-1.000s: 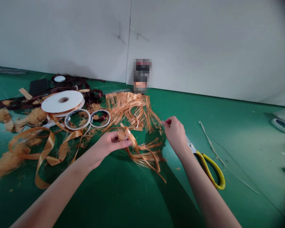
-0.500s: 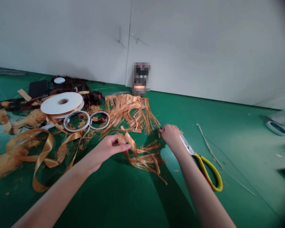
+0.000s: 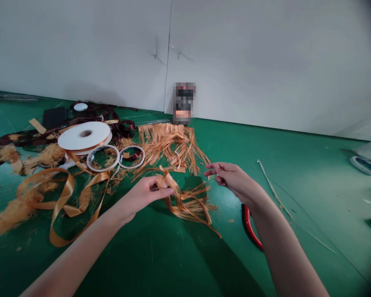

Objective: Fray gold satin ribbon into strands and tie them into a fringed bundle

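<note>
My left hand [image 3: 144, 194] pinches a strip of frayed copper-gold ribbon [image 3: 191, 209] between thumb and fingers, and its loose threads fan out to the right over the green surface. Off to the right, my right hand [image 3: 230, 175] hovers with its fingers apart and nothing visible in them. Beneath my right forearm lies a pair of scissors, of which only the red handle edge [image 3: 250, 227] shows; the arm covers the rest. Beyond both hands is a pile of fringed copper-gold ribbon pieces [image 3: 163, 136].
To the left stand a white ribbon spool [image 3: 71, 138] and two tape rings [image 3: 90, 165], among fluffy scraps [image 3: 9, 216], a looped gold ribbon [image 3: 62, 196] and dark brown ribbon [image 3: 123, 126]. A pale stick [image 3: 272, 187] and another roll [image 3: 365, 165] lie right. A wall [image 3: 266, 62] rises behind.
My right hand has opened its closed fingers and shifted slightly right. Its forearm now covers most of the scissors. My left hand keeps its hold on the ribbon.
</note>
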Demonstrator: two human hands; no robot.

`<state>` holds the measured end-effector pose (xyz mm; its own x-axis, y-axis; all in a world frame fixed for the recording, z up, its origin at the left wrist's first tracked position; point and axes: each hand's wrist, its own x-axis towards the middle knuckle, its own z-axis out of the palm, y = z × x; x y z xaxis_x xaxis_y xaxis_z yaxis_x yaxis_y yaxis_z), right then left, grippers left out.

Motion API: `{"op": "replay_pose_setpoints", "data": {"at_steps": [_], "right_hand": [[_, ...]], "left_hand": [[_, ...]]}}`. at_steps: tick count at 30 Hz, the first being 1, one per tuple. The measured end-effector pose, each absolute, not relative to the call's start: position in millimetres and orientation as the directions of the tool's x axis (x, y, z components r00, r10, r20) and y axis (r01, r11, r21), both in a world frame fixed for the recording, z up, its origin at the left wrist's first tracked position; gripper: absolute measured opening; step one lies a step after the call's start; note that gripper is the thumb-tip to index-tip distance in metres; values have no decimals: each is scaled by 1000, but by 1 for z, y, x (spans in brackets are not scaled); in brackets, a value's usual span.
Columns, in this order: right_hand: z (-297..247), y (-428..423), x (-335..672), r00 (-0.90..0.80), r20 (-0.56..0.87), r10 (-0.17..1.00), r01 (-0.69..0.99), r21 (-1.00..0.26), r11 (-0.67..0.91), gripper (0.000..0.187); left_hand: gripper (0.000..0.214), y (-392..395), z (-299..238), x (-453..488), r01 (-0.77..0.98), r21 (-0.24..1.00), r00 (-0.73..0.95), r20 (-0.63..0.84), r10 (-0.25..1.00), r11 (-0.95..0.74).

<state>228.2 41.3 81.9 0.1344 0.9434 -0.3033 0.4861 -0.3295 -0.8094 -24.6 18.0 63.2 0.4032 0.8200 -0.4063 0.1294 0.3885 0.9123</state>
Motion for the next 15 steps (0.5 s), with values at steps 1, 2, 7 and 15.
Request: {"op": "replay_pose_setpoints", "data": {"at_steps": [1, 2, 7, 15], "right_hand": [[85, 38, 229, 131, -302, 944, 460, -825, -328, 24], [86, 36, 230, 127, -294, 947, 440, -839, -319, 23], [86, 25, 228, 111, -186, 976, 401, -890, -216, 24], [126, 17, 220, 398, 230, 888, 181, -969, 170, 19]], "left_hand": [[26, 18, 63, -25, 135, 915, 403, -402, 822, 381], [26, 18, 64, -25, 142, 917, 404, -397, 824, 373], [24, 14, 68, -23, 195, 923, 449, -384, 807, 330], [22, 8, 72, -22, 202, 944, 478, -328, 815, 261]]}}
